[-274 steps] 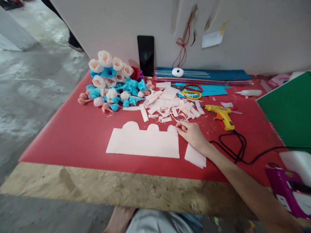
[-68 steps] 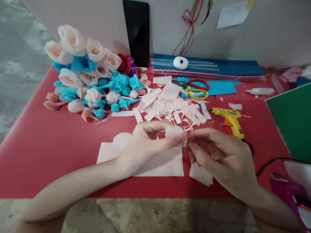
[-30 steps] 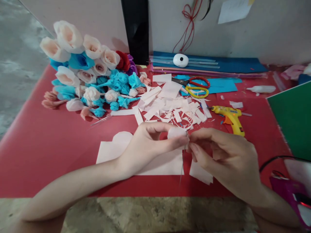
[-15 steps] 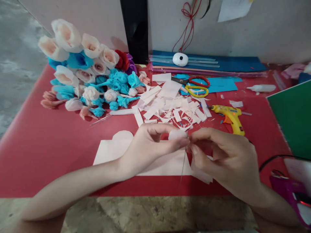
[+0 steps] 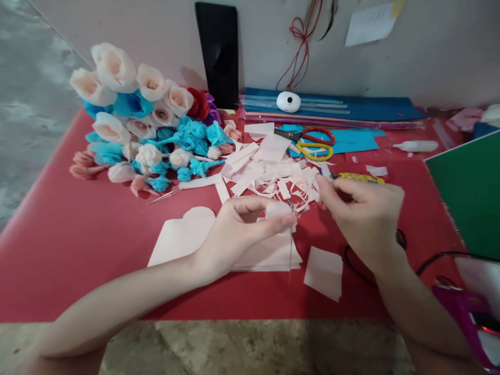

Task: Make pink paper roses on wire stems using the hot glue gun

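Note:
My left hand [image 5: 238,234] pinches a small pale paper petal [image 5: 276,210] and a thin wire stem [image 5: 290,250] between thumb and fingers. The wire hangs down from the pinch past the table's front part. To the right, my right hand [image 5: 363,213] hovers apart from the wire, thumb stretched out and fingers bent, with a gap between them and nothing visible in it. It covers most of a yellow glue gun [image 5: 361,178]. Below my left hand lie pale paper sheets [image 5: 175,239], and a loose paper square [image 5: 324,272] rests to their right.
Pale paper scraps [image 5: 269,172] spread across the middle of the red table [image 5: 97,250]. Behind them lie scissors [image 5: 315,143] with red and yellow handles. A heap of paper flowers [image 5: 144,125] stands at left. A green board [image 5: 469,187] and black cable [image 5: 441,255] are at right.
My right hand has let go of the petal and wire and moved up and right, over the glue gun. My left hand still holds them, almost in place. The paper square shows fully.

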Available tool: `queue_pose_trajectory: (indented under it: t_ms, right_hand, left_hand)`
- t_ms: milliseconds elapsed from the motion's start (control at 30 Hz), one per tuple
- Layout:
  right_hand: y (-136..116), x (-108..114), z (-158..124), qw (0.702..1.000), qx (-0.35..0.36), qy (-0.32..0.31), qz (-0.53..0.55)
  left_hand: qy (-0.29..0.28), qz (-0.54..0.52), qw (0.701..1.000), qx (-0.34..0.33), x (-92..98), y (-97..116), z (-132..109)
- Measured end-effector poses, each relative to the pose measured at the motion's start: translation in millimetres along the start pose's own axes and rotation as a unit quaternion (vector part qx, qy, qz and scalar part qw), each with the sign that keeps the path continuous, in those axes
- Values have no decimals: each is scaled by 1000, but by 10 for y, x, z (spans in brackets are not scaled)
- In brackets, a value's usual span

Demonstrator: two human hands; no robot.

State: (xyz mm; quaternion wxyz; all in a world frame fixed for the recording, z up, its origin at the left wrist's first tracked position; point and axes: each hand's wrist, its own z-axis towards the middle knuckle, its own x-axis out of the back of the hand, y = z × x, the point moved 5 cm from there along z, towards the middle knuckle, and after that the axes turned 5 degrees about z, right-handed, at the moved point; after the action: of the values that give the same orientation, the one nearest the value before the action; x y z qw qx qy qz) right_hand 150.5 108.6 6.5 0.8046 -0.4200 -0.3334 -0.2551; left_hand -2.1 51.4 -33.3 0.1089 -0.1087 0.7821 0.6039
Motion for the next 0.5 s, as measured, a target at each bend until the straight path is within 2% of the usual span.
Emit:
queue_pose_trajectory:
  t_ms: [67,133,233,300,400,500]
  right_hand:
    - [170,-161,51,998,-24,-55,-6]
    - [226,-352,16,989,-8,-148,16]
    - [115,-591,-211,956,61,-283,50]
    - [-12,-690,-408,928,111,-348,69]
    - [-150,-743,-621,899,165,-398,80]
    - [-165,-728,-693,891,182,-410,68]
  left_hand:
    - [10,-11,1000,15,5,-8,19]
    - [13,-14,1000,23,12,-15,29]
    - [6,-21,999,28,22,-36,29]
    - [8,-30,999,26,32,-48,27]
    - [25,-38,999,17,52,-53,34]
    - [29,-42,999,9,64,-42,47]
